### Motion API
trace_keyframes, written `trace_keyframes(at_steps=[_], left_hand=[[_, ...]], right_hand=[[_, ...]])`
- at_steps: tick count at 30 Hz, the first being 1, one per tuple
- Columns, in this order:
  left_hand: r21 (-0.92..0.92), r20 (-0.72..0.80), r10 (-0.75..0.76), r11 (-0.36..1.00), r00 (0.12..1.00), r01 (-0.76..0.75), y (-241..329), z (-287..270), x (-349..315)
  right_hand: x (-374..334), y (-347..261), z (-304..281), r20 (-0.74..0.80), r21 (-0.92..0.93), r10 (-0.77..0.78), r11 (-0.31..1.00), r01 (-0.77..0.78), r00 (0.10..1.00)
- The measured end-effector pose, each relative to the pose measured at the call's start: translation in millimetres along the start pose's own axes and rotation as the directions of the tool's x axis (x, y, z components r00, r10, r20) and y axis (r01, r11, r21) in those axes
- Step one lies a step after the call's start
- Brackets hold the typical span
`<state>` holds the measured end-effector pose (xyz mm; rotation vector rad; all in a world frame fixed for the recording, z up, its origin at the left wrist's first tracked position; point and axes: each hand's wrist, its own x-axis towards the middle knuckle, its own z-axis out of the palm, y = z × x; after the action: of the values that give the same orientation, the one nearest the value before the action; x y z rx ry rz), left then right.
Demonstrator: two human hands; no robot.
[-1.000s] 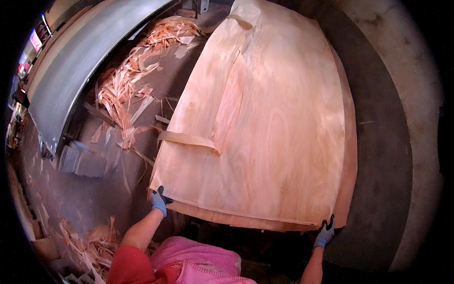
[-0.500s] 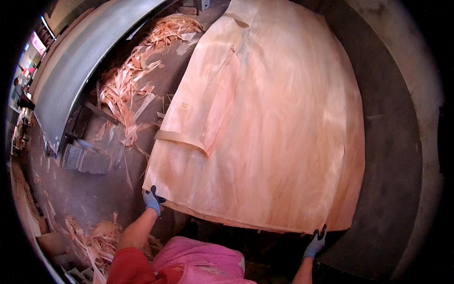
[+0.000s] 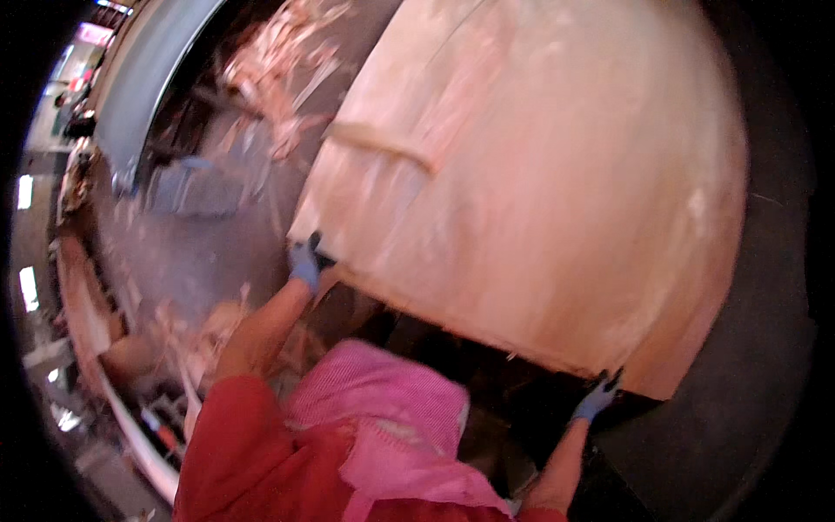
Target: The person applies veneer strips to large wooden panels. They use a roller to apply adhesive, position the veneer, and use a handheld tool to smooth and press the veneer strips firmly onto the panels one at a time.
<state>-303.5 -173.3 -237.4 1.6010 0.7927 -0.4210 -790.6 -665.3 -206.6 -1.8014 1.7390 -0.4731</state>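
A large, thin wood veneer sheet (image 3: 539,209) lies in front of me, pale tan with pinkish streaks, apparently on top of others. My left hand (image 3: 306,263), in a blue glove with dark fingertips, grips its near left corner, thumb on top. Along the near edge toward the right corner, my right hand (image 3: 598,398), gloved alike, pinches the sheet with its thumb on top. The fingers under the edge are hidden. A raised, curled strip of veneer (image 3: 378,142) crosses the left part of the surface, beside a long pinkish split. Motion blurs the surface.
Veneer scraps (image 3: 283,74) are heaped on the floor at the far left, with more shavings (image 3: 217,335) near my left arm. Grey blocks (image 3: 196,190) stand left of the sheet, below a long curved-looking grey metal surface (image 3: 143,78). Dark floor (image 3: 783,261) runs along the right.
The sheet's near edge and both my hands now appear higher in the picture, and the edge slants more. The whole surroundings have shifted with my head. Both hands keep their grip.
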Motion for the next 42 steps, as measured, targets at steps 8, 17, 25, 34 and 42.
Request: trace_keyframes(at_steps=[8, 17, 25, 34, 42], left_hand=[[-0.211, 0.105, 0.031, 0.977, 0.994, -0.008, -2.1, 21.3, -15.7], [-0.233, 0.036, 0.103, 0.968, 0.994, -0.091, -14.4, 18.4, 18.0], [-0.090, 0.114, 0.145, 0.987, 0.983, -0.135, 20.0, 7.5, 18.1], [-0.072, 0.241, 0.271, 0.963, 0.932, -0.261, 115.1, 79.0, -51.6], [0.015, 0.183, 0.126, 0.991, 0.975, -0.131, 77.0, 17.9, -15.5]], right_hand=[[69.2, 45.8, -44.4, 0.110, -0.062, -0.116, 0.990, 0.123, 0.987], [68.3, 32.7, -34.8, 0.180, 0.109, 0.078, 0.989, -0.099, 0.981], [77.9, 55.8, -31.7, 0.087, -0.120, -0.056, 0.990, 0.067, 0.995], [79.7, 51.9, -39.8, 0.176, -0.010, 0.014, 1.000, -0.012, 0.984], [76.7, 62.6, -50.4, 0.143, -0.090, 0.044, 0.995, -0.031, 0.989]])
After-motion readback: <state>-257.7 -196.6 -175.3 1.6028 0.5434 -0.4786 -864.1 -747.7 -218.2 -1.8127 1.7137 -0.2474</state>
